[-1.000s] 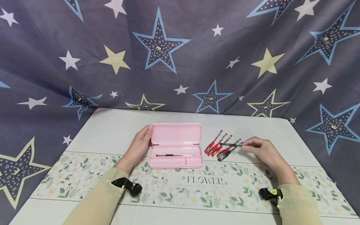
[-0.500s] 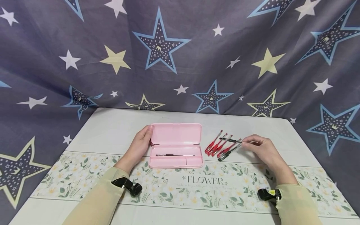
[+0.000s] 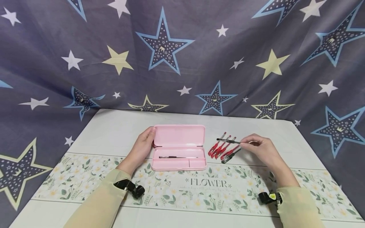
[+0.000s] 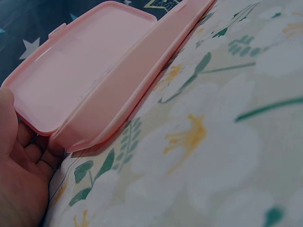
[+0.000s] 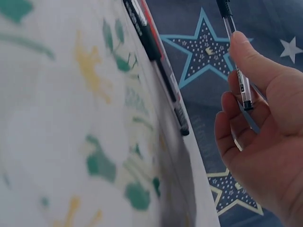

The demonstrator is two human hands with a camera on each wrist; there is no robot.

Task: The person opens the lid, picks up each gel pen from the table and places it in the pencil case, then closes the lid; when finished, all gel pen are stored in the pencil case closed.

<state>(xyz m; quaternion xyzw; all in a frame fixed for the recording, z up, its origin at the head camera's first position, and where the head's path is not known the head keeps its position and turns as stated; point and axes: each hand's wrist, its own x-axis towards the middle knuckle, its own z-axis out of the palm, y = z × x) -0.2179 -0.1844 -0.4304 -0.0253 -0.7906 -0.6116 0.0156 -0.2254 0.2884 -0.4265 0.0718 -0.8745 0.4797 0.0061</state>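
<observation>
A pink pencil case [image 3: 179,135] lies with its lid raised, and a black pen [image 3: 174,157] rests in its long compartment. My left hand [image 3: 141,145] grips the lid's left edge, thumb on the inner side; in the left wrist view the fingers [image 4: 35,153] curl behind the case. My right hand [image 3: 260,148] pinches another black pen [image 3: 226,140] between thumb and fingers, above the loose pens. In the right wrist view the clear end of the held pen [image 5: 244,90] shows beside the palm. Below it, several red pens [image 3: 218,151] and one black pen [image 3: 228,158] lie on the table.
A white table [image 3: 128,118] carries a floral runner [image 3: 211,199] with the word FLOWER. Behind the table hangs a dark star-patterned curtain [image 3: 182,79]. Black wrist cameras are strapped on both forearms.
My right hand has moved slightly left with the black pen, whose tip now points farther left. My left hand and the pencil case stay in place.
</observation>
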